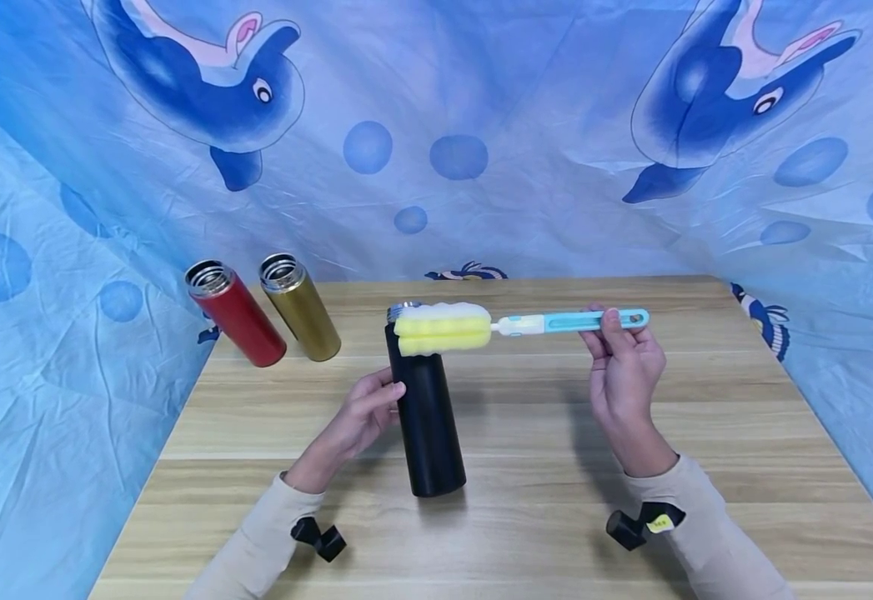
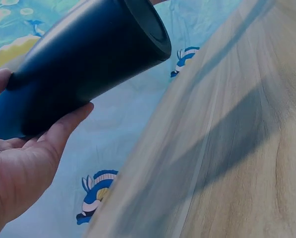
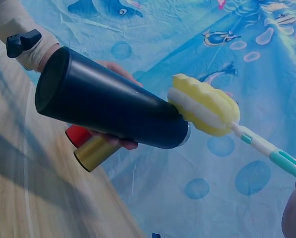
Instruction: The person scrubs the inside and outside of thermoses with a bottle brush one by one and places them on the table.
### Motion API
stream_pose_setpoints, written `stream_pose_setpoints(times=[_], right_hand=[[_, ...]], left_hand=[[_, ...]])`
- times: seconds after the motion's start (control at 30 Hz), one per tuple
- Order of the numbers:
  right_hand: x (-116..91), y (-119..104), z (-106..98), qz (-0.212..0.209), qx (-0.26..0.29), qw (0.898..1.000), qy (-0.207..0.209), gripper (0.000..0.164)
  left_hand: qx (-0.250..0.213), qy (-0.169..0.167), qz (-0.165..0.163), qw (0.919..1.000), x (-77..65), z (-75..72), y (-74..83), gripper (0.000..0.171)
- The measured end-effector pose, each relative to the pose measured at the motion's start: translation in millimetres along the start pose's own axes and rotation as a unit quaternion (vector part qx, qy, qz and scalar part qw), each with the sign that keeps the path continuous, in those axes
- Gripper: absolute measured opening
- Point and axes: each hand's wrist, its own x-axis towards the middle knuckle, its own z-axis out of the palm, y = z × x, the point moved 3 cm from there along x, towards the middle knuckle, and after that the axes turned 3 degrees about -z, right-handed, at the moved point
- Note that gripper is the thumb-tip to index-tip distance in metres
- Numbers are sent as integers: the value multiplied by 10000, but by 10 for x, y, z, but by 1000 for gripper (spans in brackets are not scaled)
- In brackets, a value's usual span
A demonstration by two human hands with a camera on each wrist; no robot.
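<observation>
A black thermos bottle (image 1: 428,425) is gripped by my left hand (image 1: 364,412), lifted off the table and tilted, its metal mouth up. In the left wrist view the fingers and thumb of that hand wrap around the bottle (image 2: 88,59). My right hand (image 1: 624,371) pinches the teal-and-white handle of a bottle brush (image 1: 444,327) near its end. The brush lies level, its yellow-and-white sponge head overlapping the upper part of the bottle in the head view. From the right wrist side, the sponge head (image 3: 205,105) is beside the bottle's mouth end, outside it.
A red thermos bottle (image 1: 237,317) and a gold one (image 1: 301,308) stand without lids at the back left of the wooden table (image 1: 556,517). Blue cloth (image 1: 541,225) with printed dolphins hangs behind and at both sides.
</observation>
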Motion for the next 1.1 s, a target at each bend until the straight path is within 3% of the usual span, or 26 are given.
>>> stream_pose_setpoints(times=[0.27,0.7,0.87,1.1], right_hand=[[-38,-24,-61,199,-283,9994,0,22],[-178,-60,-207,648,-593,9960,163,17],[-247,-87,-253,852,-721,9937,126,14],[-308,-127,-293,992,-815,9917,48,12]], left_hand=[[85,199,17,9998,1,-60,18,35],[-314,175,157,9992,39,-89,80,24],[-274,127,196,9994,65,-112,93,21],[-155,314,142,9993,89,-141,90,23]])
